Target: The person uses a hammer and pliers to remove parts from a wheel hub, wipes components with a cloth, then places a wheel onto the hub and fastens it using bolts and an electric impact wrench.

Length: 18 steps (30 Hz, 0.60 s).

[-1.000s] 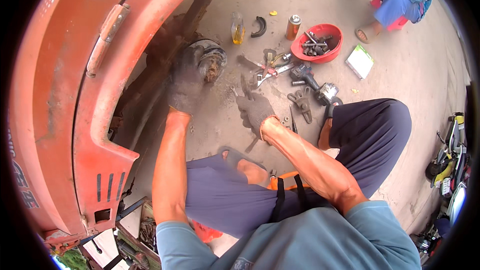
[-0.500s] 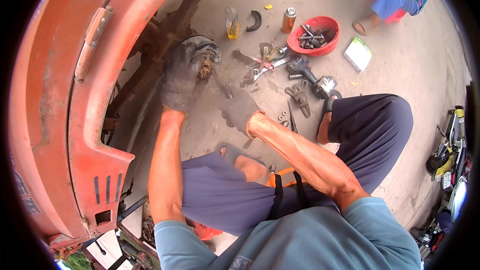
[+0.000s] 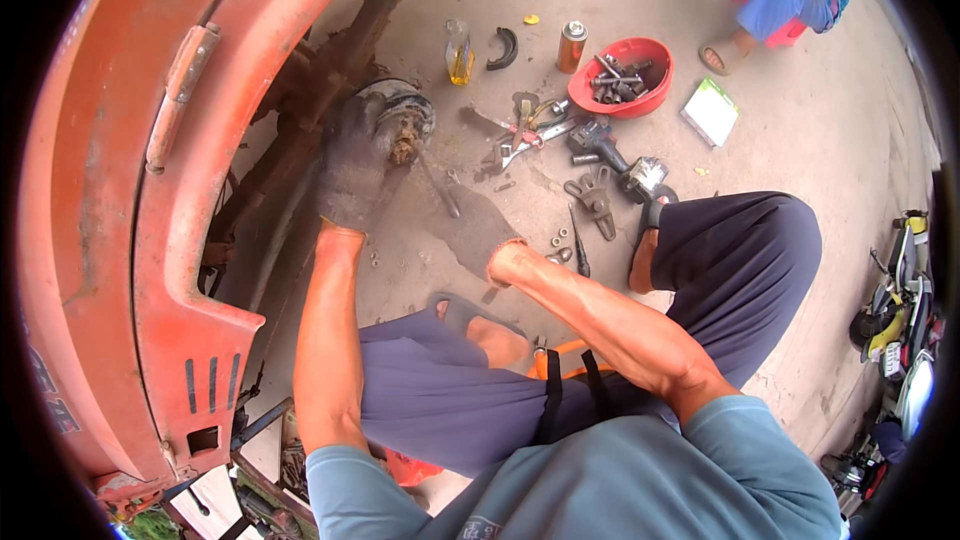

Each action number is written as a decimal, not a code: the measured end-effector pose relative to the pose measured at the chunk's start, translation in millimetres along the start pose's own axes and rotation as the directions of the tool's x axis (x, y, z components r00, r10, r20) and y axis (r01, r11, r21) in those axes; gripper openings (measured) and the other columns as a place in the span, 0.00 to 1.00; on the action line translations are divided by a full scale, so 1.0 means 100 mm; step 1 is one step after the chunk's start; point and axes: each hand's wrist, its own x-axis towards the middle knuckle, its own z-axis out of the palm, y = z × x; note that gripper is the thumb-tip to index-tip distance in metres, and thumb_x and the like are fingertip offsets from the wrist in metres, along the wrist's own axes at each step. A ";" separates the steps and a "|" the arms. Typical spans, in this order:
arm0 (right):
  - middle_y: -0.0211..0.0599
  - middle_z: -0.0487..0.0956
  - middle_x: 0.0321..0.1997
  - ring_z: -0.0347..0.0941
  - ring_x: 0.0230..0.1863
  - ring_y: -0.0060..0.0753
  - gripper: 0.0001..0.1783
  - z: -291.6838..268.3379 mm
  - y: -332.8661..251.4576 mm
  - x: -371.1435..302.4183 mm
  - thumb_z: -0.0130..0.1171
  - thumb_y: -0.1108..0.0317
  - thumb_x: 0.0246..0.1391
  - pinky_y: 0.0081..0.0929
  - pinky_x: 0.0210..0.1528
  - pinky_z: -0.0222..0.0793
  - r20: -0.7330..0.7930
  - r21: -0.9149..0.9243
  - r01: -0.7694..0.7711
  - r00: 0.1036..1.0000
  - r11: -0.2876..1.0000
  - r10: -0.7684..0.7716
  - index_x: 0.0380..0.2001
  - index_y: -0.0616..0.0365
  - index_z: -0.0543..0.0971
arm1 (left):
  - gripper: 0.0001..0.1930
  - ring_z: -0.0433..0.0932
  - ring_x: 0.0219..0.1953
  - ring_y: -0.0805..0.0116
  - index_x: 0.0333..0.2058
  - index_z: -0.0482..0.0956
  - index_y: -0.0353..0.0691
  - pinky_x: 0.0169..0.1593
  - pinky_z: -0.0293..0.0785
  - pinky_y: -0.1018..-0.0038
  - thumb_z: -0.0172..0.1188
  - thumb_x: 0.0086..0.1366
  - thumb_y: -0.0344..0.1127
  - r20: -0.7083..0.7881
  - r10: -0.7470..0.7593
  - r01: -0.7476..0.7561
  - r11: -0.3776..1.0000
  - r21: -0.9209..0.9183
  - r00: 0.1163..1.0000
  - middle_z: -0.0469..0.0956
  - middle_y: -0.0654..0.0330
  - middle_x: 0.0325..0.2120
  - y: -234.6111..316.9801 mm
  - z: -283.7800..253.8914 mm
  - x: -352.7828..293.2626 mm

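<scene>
A rusty, greasy wheel hub [image 3: 404, 135] with a round drum-like plate sits at the end of the axle under the orange vehicle. My left hand [image 3: 355, 175], in a dark dirty glove, lies against the hub's left side; its fingers are blurred and partly hidden. In my right gloved hand [image 3: 475, 235] is a thin dark metal rod [image 3: 438, 186], its far end close to the hub's lower right. The right fingers are closed round the rod's near end. I cannot make out whether the rod touches the hub.
Orange bodywork [image 3: 200, 270] rises along the left. Beyond the hub lie a bottle of yellow liquid [image 3: 459, 55], a curved brake shoe [image 3: 503, 48], a spray can [image 3: 571, 46], a red bowl of sockets [image 3: 655, 100], a cordless power tool [image 3: 600, 143] and a puller [image 3: 594, 202]. Another person sits at the far right.
My right hand and the rod have shifted slightly down and nearer to me. My left hand stays at the hub. The whole view has moved a little.
</scene>
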 end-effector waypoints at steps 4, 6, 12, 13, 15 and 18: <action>0.52 0.81 0.35 0.76 0.34 0.45 0.25 -0.18 -0.11 0.00 0.62 0.54 0.56 0.39 0.39 0.71 -0.052 0.212 -0.205 0.974 0.956 0.220 0.45 0.68 0.75 | 0.39 0.68 0.61 0.41 0.58 0.73 0.39 0.64 0.67 0.53 0.77 0.44 0.35 -0.052 -0.049 0.048 0.999 -0.011 0.997 0.70 0.47 0.58 0.06 0.00 0.02; 0.54 0.81 0.36 0.77 0.35 0.48 0.23 -0.15 -0.10 -0.01 0.61 0.56 0.57 0.40 0.39 0.71 0.034 0.074 -0.100 0.995 0.992 0.098 0.43 0.67 0.76 | 0.39 0.67 0.62 0.41 0.58 0.73 0.39 0.65 0.66 0.53 0.77 0.44 0.35 -0.040 -0.077 0.073 0.994 -0.087 0.996 0.70 0.48 0.59 0.05 0.00 0.06; 0.60 0.81 0.43 0.77 0.45 0.57 0.23 0.00 0.07 0.11 0.60 0.59 0.59 0.44 0.49 0.70 -0.101 -0.004 0.008 0.995 1.000 -0.008 0.50 0.65 0.77 | 0.37 0.65 0.63 0.42 0.57 0.75 0.39 0.66 0.64 0.54 0.77 0.45 0.35 -0.033 -0.025 0.024 0.999 -0.021 0.999 0.68 0.50 0.61 0.09 0.02 0.11; 0.61 0.81 0.44 0.77 0.46 0.59 0.23 0.04 0.13 0.11 0.60 0.59 0.59 0.45 0.50 0.70 -0.080 -0.116 0.095 0.991 0.989 -0.104 0.51 0.65 0.77 | 0.37 0.65 0.63 0.42 0.57 0.75 0.40 0.66 0.64 0.54 0.76 0.45 0.35 -0.012 -0.025 0.025 0.999 -0.023 1.000 0.68 0.50 0.61 0.08 0.03 0.11; 0.63 0.80 0.44 0.77 0.48 0.64 0.22 -0.08 -0.18 0.04 0.61 0.60 0.57 0.49 0.49 0.71 -0.081 0.093 -0.058 0.995 0.994 0.066 0.49 0.65 0.78 | 0.36 0.66 0.63 0.42 0.56 0.75 0.41 0.66 0.65 0.54 0.76 0.45 0.35 0.039 -0.054 0.055 0.998 -0.007 0.998 0.68 0.50 0.61 0.00 -0.02 -0.02; 0.63 0.81 0.43 0.76 0.48 0.68 0.21 -0.13 -0.26 0.02 0.62 0.60 0.55 0.52 0.48 0.71 0.024 0.026 -0.070 0.997 0.997 0.070 0.46 0.65 0.78 | 0.35 0.67 0.62 0.42 0.56 0.76 0.41 0.65 0.66 0.53 0.76 0.45 0.35 -0.041 -0.085 0.083 0.995 -0.050 0.996 0.69 0.50 0.60 0.00 0.01 0.01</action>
